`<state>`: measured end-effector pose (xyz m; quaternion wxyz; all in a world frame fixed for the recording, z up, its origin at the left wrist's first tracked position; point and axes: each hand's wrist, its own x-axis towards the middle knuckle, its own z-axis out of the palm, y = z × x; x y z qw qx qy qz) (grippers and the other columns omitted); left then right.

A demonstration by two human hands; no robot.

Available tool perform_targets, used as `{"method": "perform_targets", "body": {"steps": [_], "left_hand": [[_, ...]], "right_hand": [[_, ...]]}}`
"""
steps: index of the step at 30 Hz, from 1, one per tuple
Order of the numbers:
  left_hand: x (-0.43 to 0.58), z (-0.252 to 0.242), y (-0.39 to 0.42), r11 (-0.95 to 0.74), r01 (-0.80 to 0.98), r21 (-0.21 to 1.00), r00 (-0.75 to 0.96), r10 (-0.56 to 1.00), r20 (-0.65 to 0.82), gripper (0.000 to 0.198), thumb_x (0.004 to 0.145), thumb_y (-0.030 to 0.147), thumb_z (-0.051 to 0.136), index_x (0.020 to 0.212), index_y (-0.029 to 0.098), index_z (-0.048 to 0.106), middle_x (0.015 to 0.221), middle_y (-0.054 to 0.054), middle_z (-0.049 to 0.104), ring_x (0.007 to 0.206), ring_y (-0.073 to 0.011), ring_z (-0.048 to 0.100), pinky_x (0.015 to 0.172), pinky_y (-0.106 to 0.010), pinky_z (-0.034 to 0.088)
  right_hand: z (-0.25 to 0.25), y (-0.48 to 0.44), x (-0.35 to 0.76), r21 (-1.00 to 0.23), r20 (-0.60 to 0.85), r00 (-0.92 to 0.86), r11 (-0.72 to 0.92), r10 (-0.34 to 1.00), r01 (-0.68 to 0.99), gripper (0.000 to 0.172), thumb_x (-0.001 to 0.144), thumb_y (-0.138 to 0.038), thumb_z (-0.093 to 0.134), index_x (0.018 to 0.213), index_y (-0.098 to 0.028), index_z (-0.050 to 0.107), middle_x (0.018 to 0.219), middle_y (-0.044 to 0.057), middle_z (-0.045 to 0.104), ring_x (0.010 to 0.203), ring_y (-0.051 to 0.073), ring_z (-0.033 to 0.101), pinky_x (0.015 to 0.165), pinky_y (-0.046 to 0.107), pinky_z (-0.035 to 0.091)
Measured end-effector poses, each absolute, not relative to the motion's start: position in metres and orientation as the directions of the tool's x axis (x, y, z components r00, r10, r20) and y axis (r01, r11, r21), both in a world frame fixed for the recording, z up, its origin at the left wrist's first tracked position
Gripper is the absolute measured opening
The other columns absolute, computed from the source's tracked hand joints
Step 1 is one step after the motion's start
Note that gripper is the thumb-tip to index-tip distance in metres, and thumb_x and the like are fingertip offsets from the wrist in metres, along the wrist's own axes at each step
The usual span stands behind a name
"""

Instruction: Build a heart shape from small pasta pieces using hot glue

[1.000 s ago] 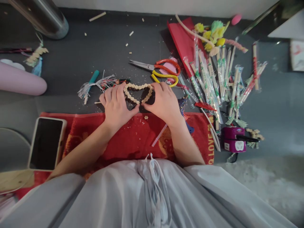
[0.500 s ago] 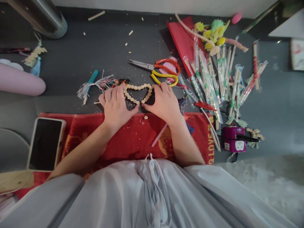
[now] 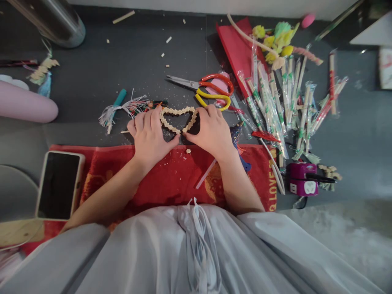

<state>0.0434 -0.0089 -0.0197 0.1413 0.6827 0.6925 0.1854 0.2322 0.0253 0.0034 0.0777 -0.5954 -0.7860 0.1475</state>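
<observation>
Between my two hands is a heart-shaped frame (image 3: 174, 111) made of small pale wooden-looking pieces, its point toward me. My left hand (image 3: 150, 136) grips its left side, thumb near the lower tip. From the other side my right hand (image 3: 212, 134) grips it, thumb also by the tip. A small gap seems to show at the tip. On the red towel (image 3: 171, 175) just below lies one small pale flower-shaped piece (image 3: 188, 151). Beyond the heart rest scissors (image 3: 211, 87) with one red and one yellow handle. A white-fringed tassel bundle (image 3: 122, 107) lies left of my left hand.
Several wrapped chopstick-like sticks (image 3: 272, 98) spread at the right, beside a red packet (image 3: 235, 53) and yellow-green fuzzy decorations (image 3: 277, 38). A purple device (image 3: 303, 179) stands near the right edge. Left are a phone (image 3: 59, 185), a pink cylinder (image 3: 27, 101) and a metal cylinder (image 3: 52, 20).
My hands hold the heart in nearly the same pose. The surroundings shift only slightly in view, as if the head camera moved a little.
</observation>
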Motion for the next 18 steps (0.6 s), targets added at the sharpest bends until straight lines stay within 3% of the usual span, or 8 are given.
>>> {"method": "perform_targets", "body": {"steps": [18], "left_hand": [[0.0443, -0.0179, -0.0071, 0.017, 0.892, 0.451, -0.021, 1.0, 0.004, 0.085, 0.078, 0.057, 0.072, 0.151, 0.019, 0.049, 0.153, -0.022, 0.055, 0.145, -0.0491, 0.043, 0.12, -0.065, 0.027]], "right_hand": [[0.0011, 0.0253, 0.2352, -0.335, -0.057, -0.29, 0.256, 0.955, 0.907, 0.05, 0.082, -0.034, 0.075, 0.125, -0.014, 0.058, 0.129, 0.022, 0.062, 0.127, 0.042, 0.059, 0.107, 0.059, 0.051]]}}
